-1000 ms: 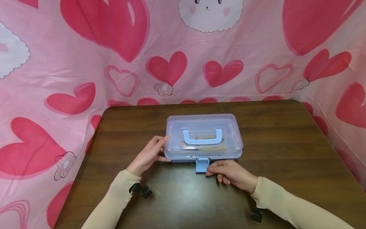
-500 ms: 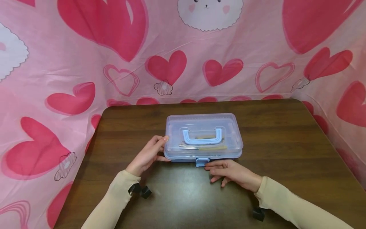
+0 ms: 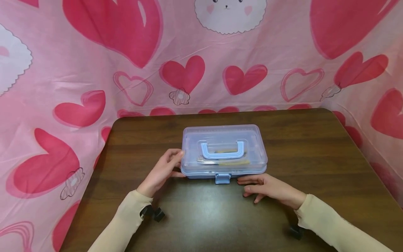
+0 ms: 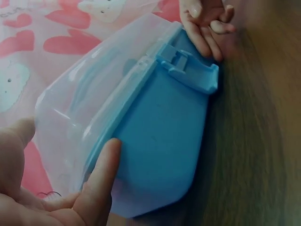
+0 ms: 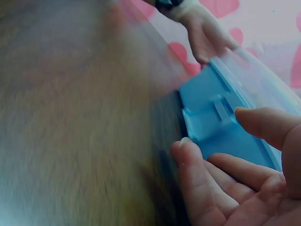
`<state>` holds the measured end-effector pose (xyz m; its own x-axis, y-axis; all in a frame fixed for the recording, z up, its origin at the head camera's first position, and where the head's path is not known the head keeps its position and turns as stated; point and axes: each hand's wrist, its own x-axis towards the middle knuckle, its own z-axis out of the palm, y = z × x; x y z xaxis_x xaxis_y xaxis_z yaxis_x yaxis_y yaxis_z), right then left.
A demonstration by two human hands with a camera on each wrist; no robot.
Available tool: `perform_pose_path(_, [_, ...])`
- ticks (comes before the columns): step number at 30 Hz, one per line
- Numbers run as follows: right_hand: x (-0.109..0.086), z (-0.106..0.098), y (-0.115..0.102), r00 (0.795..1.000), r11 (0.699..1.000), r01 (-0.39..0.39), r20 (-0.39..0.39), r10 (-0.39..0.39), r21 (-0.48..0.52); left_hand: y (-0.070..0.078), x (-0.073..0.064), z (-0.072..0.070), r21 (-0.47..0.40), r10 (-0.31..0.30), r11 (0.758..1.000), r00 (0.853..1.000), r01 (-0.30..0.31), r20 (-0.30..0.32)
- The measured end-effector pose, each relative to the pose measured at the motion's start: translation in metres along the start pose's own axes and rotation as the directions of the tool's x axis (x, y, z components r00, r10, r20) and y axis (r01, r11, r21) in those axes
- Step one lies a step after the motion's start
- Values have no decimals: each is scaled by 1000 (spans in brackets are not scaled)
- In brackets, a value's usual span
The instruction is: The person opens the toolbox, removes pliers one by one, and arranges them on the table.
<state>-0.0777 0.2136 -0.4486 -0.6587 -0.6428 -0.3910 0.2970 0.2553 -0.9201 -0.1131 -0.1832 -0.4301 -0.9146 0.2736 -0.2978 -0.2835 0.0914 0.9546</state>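
A clear-lidded plastic storage box [image 3: 223, 133] with a light blue base [image 4: 155, 127] sits mid-table, its lid down. Yellow-handled items [image 3: 234, 162] show dimly through the lid; their kind is unclear. My left hand [image 3: 161, 169] holds the left front corner, thumb by the lid's end and one finger along the front. On the front, the blue latch [image 4: 190, 70] hangs unhooked, jutting outward. Right of that latch, my right hand [image 3: 272, 187] is near the box front with loosely bent fingers [image 5: 193, 174] and nothing in them. Whether its fingertips touch the box, I cannot tell.
A blue carry handle [image 3: 223, 155] lies folded on the lid. The dark wooden table [image 3: 201, 217] reaches back to a pink heart-patterned cloth [image 3: 214, 45], which also hangs along both sides. Small black devices are strapped at both wrists.
My right hand has let go of the latch and moved right along the box front. The latch has swung and looks shorter from above. The left hand and box stay about where they were.
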Motion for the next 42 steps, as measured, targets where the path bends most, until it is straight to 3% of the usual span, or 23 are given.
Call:
perform_pose_path(6, [-14,-18,0,999,998,-30,-17,29,-55,-2,-5,-7,54,85,995,996,-87,25])
perform_pose_path(11, [-25,-34,-2,999,991,-41,-14,39,-125,-4,-9,-10,123,162,978,983,-171,83])
perform_pose_path(15, [-33,-47,-4,999,980,-29,-33,23,-197,-6,-13,-10,261,218,936,971,-236,99])
perform_pose_path(18, [-36,-55,-6,992,963,-22,-125,-12,-267,-9,-14,-8,358,251,896,965,-263,81])
perform_pose_path(24, [-36,-59,-8,937,901,6,-312,-156,-433,-14,-12,-8,462,340,815,934,-350,109])
perform_pose_path(27, [-33,-59,-7,905,849,46,-338,-259,-526,-12,-12,-9,540,382,742,913,-396,145])
perform_pose_path(31, [-27,-58,-4,866,777,107,-325,-380,-621,-12,-13,-10,628,414,657,895,-418,163])
perform_pose_path(34, [-24,-59,-1,850,740,148,-298,-435,-656,-13,-13,-11,634,432,642,887,-431,165])
perform_pose_path(38, [-21,-60,2,834,731,217,-267,-484,-647,-15,-13,-13,620,464,641,872,-453,157])
perform_pose_path(42, [-18,-59,3,804,719,272,-260,-535,-639,-18,-13,-15,610,483,646,865,-458,138])
